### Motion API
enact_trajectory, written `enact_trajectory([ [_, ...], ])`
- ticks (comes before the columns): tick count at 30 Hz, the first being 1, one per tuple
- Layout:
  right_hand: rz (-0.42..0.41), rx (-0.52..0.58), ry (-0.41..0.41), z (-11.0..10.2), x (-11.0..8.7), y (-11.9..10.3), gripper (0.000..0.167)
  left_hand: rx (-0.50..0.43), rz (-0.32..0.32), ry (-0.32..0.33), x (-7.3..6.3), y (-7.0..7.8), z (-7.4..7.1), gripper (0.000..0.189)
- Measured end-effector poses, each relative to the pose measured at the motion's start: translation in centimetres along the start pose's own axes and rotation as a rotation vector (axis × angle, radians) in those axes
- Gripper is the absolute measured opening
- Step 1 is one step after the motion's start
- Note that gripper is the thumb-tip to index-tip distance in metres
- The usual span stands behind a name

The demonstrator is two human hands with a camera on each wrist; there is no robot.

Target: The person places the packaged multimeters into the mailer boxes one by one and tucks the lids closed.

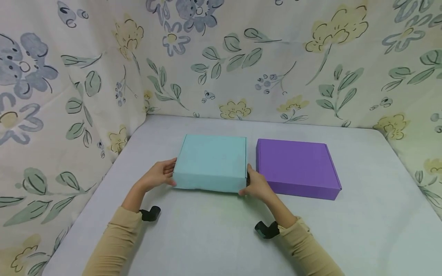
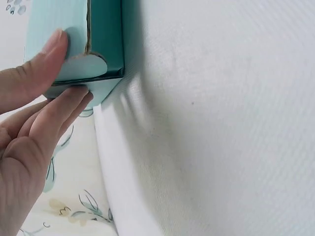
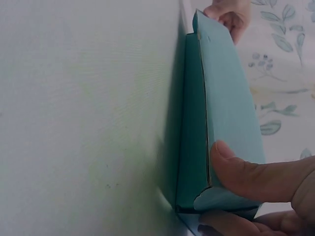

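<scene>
A light blue cardboard box (image 1: 211,155) lies on the white table with its lid down. Along its front, the lid's front flap (image 3: 231,98) stands a little out from the darker teal wall under it, as the right wrist view shows. My left hand (image 1: 156,177) holds the box's left front corner, thumb on the flap and fingers against the side. At the right front corner my right hand (image 1: 258,185) grips likewise, its thumb on the flap and its fingers at the side, partly hidden.
A closed purple box (image 1: 297,163) lies just right of the light blue one, close to my right hand. The white table (image 1: 207,234) extends in front of both boxes. Floral curtain (image 1: 221,57) hangs behind and along the sides.
</scene>
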State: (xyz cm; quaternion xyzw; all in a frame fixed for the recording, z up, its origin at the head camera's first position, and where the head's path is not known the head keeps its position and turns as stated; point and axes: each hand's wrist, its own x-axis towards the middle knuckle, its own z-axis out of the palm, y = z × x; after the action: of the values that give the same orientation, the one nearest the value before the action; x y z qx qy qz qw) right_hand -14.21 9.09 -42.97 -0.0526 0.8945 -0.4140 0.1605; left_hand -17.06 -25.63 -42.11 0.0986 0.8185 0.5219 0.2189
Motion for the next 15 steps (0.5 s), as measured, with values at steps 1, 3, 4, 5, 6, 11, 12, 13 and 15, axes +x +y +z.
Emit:
enact_trajectory([
  [1,-0.002,-0.016,0.008,0.1,0.0,0.0,0.106,0.005,-0.002,0.015,0.1,0.0,0.1,0.092],
  [3,-0.007,-0.04,0.024,0.1,0.1,-0.2,0.106,0.021,-0.009,0.048,0.1,0.0,0.2,0.09],
  [4,-0.008,-0.05,0.033,0.1,0.1,-0.3,0.106,0.031,-0.014,0.065,0.2,0.0,0.2,0.089],
  [5,-0.006,-0.058,0.041,0.2,0.1,-0.4,0.106,0.043,-0.019,0.082,0.3,0.1,0.3,0.088],
  [6,-0.004,-0.068,0.05,0.2,0.1,-0.5,0.106,0.055,-0.023,0.098,0.3,0.1,0.4,0.087],
  [11,0.025,-0.101,0.102,0.5,0.3,-0.9,0.104,0.114,-0.058,0.191,0.7,0.2,0.8,0.083],
  [12,0.028,-0.111,0.117,0.6,0.4,-0.9,0.104,0.13,-0.063,0.212,0.8,0.2,1.0,0.082],
  [13,0.029,-0.125,0.135,0.8,0.4,-1.0,0.103,0.148,-0.066,0.233,0.9,0.3,1.1,0.081],
  [15,0.011,-0.16,0.178,1.1,0.5,-1.0,0.099,0.189,-0.068,0.276,1.0,0.4,1.4,0.079],
])
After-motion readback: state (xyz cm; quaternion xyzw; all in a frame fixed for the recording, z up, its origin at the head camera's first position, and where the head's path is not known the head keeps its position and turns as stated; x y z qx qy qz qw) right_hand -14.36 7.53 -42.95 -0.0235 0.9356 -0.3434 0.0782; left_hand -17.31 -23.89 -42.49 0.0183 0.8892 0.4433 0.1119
